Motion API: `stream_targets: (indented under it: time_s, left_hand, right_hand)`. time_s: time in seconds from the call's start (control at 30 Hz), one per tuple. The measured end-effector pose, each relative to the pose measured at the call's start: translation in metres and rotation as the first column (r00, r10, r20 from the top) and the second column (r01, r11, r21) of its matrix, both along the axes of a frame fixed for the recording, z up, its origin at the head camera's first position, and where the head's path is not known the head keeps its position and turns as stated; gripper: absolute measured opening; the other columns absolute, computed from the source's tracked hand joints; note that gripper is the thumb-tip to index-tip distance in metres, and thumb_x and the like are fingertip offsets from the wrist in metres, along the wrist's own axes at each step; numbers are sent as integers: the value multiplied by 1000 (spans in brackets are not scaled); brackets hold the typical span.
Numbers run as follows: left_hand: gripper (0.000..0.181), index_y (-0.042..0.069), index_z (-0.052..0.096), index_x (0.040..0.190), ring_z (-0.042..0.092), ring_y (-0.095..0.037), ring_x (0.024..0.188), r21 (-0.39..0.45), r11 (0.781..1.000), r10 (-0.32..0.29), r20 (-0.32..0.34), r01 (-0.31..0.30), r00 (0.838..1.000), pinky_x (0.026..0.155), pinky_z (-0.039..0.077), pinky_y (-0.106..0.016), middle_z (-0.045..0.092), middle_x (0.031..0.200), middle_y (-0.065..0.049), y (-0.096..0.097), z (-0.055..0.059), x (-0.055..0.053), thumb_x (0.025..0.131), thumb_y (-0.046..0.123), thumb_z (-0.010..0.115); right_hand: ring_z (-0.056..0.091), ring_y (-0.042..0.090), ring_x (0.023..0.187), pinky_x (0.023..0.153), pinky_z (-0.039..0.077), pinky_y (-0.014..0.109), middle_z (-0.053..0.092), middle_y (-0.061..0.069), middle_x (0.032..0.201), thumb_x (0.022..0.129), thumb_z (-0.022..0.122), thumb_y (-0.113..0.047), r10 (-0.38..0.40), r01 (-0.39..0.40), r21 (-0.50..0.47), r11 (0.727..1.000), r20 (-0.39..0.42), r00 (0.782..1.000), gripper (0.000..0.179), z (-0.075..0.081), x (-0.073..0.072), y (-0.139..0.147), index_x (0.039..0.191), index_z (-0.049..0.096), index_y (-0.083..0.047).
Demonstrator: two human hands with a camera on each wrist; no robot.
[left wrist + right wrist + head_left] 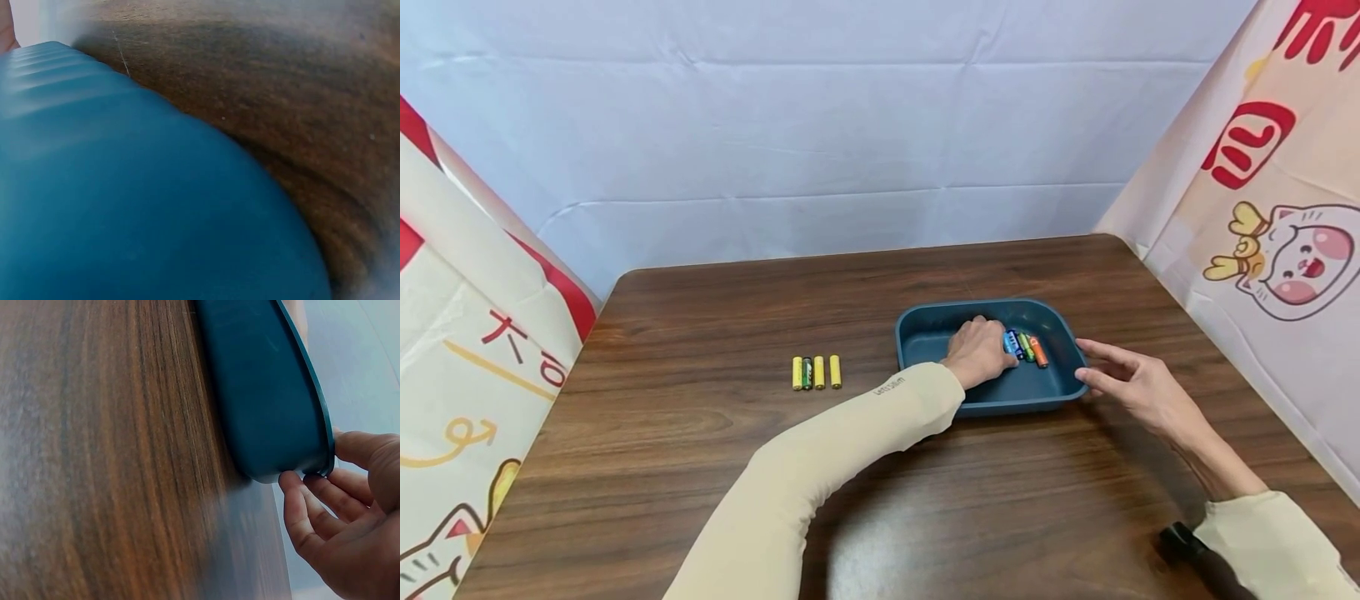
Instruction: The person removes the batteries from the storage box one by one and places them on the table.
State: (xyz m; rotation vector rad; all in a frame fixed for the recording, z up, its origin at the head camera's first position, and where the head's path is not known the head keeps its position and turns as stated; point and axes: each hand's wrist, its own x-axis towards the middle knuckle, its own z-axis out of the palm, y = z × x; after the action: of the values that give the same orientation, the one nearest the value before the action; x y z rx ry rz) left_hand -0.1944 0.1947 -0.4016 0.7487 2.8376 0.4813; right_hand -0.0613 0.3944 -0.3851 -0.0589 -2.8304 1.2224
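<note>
A dark teal tray [1015, 408] stands on the wooden table, its outer wall [156, 206] filling much of the left wrist view. My left hand [977, 348] reaches over the near side into it, fingers bent downward and partly hidden. Thumb and forefinger close around a blue battery [1008, 342]. Right beside it lie a dark blue battery [1017, 345], a green one [1026, 347] and an orange one [1039, 352]. At the tray's right end my right hand [1138, 387] holds the rim [326, 419], thumb at its edge and fingers against the outer wall below.
Left of the tray, several batteries stand in a row: yellow ones, such as the rightmost battery [836, 372], and a dark green one [807, 373]. The wooden table [700, 467] has white cloth [850, 125] behind it and printed cloth [1285, 208] at its sides.
</note>
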Motion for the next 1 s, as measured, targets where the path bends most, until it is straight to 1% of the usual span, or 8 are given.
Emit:
stream_targets:
  time_s: [0.17,0.3,0.4,0.53,0.63,0.8,0.9,1.0]
  left_hand:
    - [31,19,74,106,53,-11,82,-4,1000,-11,11,11,1000,72,49,-27,59,98,1,-1,1,-1,93,48,76]
    - [28,17,73,98,54,-11,77,13,1000,-24,38,24,999,66,47,-26,59,92,2,-3,3,-3,94,45,76]
    - [27,16,72,92,55,-12,69,59,998,-25,82,20,996,60,46,-25,61,84,2,-5,6,-7,94,43,76]
    - [29,17,69,83,53,-13,60,132,991,-23,162,1,987,55,43,-24,61,74,2,-11,12,-10,95,42,76]
    - [32,17,65,77,49,-12,54,173,985,-45,214,8,976,50,39,-23,57,66,3,-17,22,-12,95,41,76]
    - [42,17,54,66,37,-11,48,221,973,-128,255,71,958,48,28,-23,41,55,3,-32,47,-13,96,37,74]
    - [40,16,53,69,36,-10,51,249,963,-171,259,105,951,52,27,-23,39,57,4,-47,59,-12,97,36,73]
    - [26,15,62,84,45,-10,58,292,949,-193,255,115,948,57,34,-23,51,64,5,-65,68,-9,96,35,74]
  right_hand:
    - [73,22,81,71,55,18,70,27,115,104,65,-31,-5,5,6,1000,6,1000,60,-1,-1,0,152,49,1]
    - [73,22,82,71,55,18,71,26,115,104,65,-31,-3,3,3,1000,11,1000,60,-2,-1,0,152,48,1]
    - [74,22,82,71,55,19,70,27,116,104,65,-30,2,-2,-5,1000,8,1000,60,-1,-1,0,152,48,1]
    - [74,22,81,71,56,19,69,29,118,104,65,-28,12,-12,-12,1000,-1,1000,59,0,-2,2,152,48,1]
    - [73,21,81,71,56,19,69,29,119,104,66,-28,9,-9,0,1000,-3,1000,58,0,-1,3,152,49,1]
    - [72,19,82,71,55,19,69,27,117,104,66,-29,2,-2,10,1000,1,1000,59,0,-1,4,152,49,0]
    - [72,19,82,71,54,17,69,27,117,104,66,-29,1,-1,10,1000,5,1000,59,-1,-2,3,152,49,0]
    - [72,20,82,71,53,16,70,27,117,103,67,-29,-2,1,12,1000,8,1000,59,0,-2,2,152,49,0]
